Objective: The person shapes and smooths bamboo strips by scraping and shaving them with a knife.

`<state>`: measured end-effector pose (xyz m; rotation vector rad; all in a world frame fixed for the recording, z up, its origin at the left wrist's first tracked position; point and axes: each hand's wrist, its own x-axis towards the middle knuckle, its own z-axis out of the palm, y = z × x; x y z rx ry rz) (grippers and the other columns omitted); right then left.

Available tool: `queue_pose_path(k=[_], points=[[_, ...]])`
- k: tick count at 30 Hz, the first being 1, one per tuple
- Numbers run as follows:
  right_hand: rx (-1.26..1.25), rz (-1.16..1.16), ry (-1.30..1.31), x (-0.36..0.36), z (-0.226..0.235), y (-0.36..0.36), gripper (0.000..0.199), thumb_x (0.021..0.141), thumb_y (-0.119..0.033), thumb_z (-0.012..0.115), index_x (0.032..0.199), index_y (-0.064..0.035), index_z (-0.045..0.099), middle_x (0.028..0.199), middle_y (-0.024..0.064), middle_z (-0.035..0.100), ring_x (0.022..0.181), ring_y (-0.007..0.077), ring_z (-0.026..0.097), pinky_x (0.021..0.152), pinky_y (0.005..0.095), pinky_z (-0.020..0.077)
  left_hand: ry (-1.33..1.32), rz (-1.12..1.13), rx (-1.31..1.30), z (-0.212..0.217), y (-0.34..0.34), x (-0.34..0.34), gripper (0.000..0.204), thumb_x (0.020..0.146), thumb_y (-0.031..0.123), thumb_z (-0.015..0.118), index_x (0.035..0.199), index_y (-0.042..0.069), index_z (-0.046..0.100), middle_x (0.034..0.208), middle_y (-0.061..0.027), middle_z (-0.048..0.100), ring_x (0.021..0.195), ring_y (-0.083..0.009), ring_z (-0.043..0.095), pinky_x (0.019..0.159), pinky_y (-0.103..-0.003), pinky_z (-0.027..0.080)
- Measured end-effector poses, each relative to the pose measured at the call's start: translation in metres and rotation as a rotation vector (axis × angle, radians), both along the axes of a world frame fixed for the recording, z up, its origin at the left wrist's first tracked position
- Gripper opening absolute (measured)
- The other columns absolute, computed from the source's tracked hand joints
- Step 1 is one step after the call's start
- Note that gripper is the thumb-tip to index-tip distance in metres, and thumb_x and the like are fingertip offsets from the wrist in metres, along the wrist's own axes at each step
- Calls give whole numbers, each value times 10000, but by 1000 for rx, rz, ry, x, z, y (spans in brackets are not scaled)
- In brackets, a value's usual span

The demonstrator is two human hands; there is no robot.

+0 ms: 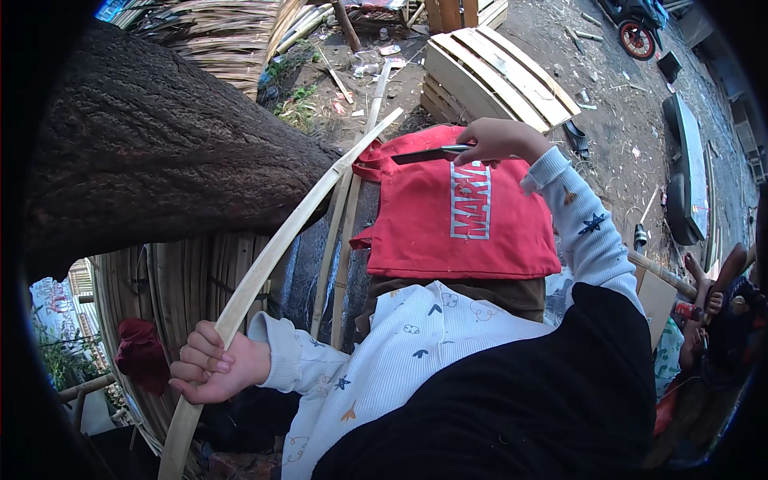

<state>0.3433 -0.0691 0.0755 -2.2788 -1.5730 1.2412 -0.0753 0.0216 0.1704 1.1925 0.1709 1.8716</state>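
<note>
My left hand is wrapped round a long pale bamboo strip, near its lower end. The strip slants up and away to the right, with its far end past the edge of the red cloth bag lying over my lap. Above the bag, my right hand grips a knife by its handle. The dark blade points left toward the strip's upper part, with a gap between them.
A thick tree trunk leans across the left. Slatted wooden crates stand ahead on littered ground. More bamboo strips lie beside my lap. Another person's hand and legs show at the right, and a motorbike wheel at the far right.
</note>
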Motion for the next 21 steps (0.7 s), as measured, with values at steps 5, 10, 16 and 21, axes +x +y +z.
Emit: queue_pose_path(k=[5, 10, 16, 21], points=[[29, -161, -304, 45, -25, 11, 456, 836, -441, 625, 862, 13, 654, 712, 121, 639, 591, 222, 640, 603, 353, 518, -17, -15, -10, 2, 1, 4, 460, 926, 284, 387, 500, 178, 249, 381, 46, 231, 328, -68, 189, 406, -204, 213], [343, -34, -378, 21, -26, 8, 461, 850, -465, 590, 915, -13, 648, 859, 152, 657, 784, 305, 640, 700, 402, 501, -2, 25, -32, 2, 1, -2, 462, 923, 286, 389, 497, 178, 248, 377, 45, 230, 320, -67, 188, 399, -205, 211], [276, 202, -485, 17, -29, 6, 407, 854, -449, 576, 916, -55, 657, 843, 132, 664, 781, 306, 653, 687, 411, 506, -8, -1, -20, 6, 2, 6, 465, 924, 288, 385, 496, 179, 240, 375, 47, 227, 317, -63, 183, 392, -201, 204], [337, 42, -579, 34, -33, 3, 359, 864, -406, 576, 938, -58, 628, 795, 170, 642, 755, 349, 629, 668, 442, 495, 10, 60, -28, 7, 1, 3, 467, 932, 284, 377, 498, 180, 241, 376, 48, 227, 317, -63, 183, 395, -199, 206]])
